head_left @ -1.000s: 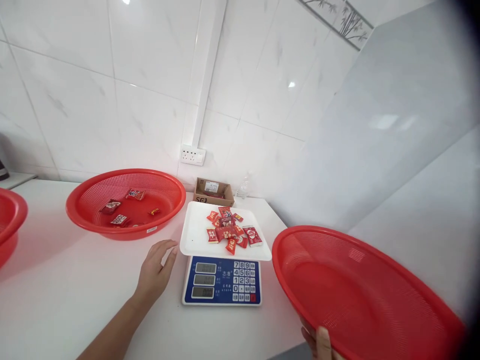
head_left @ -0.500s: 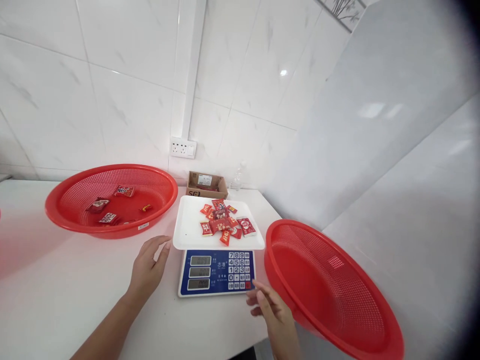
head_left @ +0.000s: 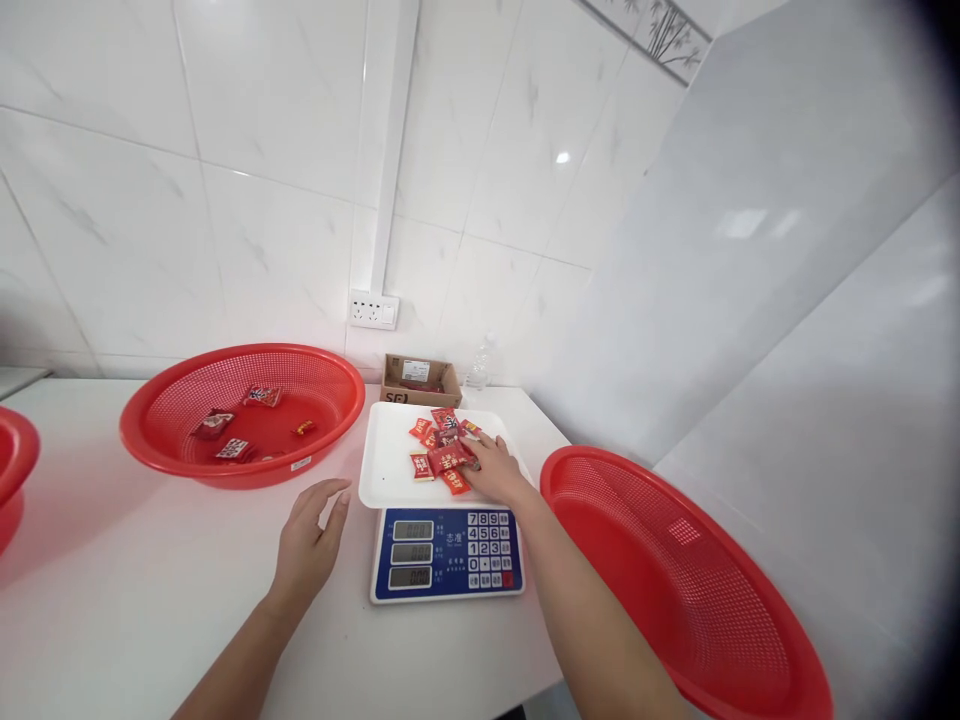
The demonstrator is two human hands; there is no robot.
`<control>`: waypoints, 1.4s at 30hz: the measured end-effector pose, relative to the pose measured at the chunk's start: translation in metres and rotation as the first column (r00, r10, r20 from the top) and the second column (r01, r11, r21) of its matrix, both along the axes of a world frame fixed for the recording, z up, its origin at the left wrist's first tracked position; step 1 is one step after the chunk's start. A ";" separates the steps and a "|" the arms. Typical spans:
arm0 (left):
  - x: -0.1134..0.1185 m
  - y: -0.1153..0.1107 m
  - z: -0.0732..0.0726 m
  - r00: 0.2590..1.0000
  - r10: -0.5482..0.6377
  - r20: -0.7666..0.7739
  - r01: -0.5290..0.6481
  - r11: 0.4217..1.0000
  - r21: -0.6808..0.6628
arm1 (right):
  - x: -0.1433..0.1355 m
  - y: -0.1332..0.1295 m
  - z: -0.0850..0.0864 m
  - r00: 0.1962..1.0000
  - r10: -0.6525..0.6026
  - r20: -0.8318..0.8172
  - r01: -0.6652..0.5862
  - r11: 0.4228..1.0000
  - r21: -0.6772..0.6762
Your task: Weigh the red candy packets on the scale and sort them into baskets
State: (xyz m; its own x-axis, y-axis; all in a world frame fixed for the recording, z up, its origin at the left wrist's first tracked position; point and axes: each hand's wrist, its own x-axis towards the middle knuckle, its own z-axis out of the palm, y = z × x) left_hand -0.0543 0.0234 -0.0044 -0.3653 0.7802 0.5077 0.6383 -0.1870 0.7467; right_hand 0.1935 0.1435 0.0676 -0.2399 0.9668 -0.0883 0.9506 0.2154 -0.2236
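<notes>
In the head view, your right hand (head_left: 493, 470) rests over the wrapped candies (head_left: 450, 456) piled on the white tray (head_left: 388, 468) of the scale (head_left: 450, 590); whether its fingers are pinching any, you cannot tell. Your left hand (head_left: 307, 540) is beside the tray, thumb and fingers apart, holding nothing. One red basket (head_left: 244, 474) with a few packets stands to your left, another (head_left: 739, 590) to your right.
</notes>
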 end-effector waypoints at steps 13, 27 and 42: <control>0.000 -0.001 0.002 0.998 -0.019 0.055 0.018 1.000 0.018 | -0.005 -0.007 0.018 0.982 -0.009 -0.188 0.066 0.951 0.301; 0.003 0.000 0.004 0.993 0.013 0.120 -0.003 0.996 -0.088 | 0.132 -0.025 0.073 0.989 -0.067 0.130 0.073 0.997 -0.040; 0.003 0.001 0.004 0.988 0.048 0.144 -0.027 0.990 -0.141 | -0.044 0.074 0.019 0.978 0.052 -0.204 -0.039 0.997 0.067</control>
State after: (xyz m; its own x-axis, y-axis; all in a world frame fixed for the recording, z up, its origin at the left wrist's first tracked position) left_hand -0.0518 0.0240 -0.0009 -0.4584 0.8235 0.3343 0.5242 -0.0532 0.8499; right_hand 0.1496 0.2178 0.0863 -0.2902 0.9565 0.0278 0.8747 0.2770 -0.3977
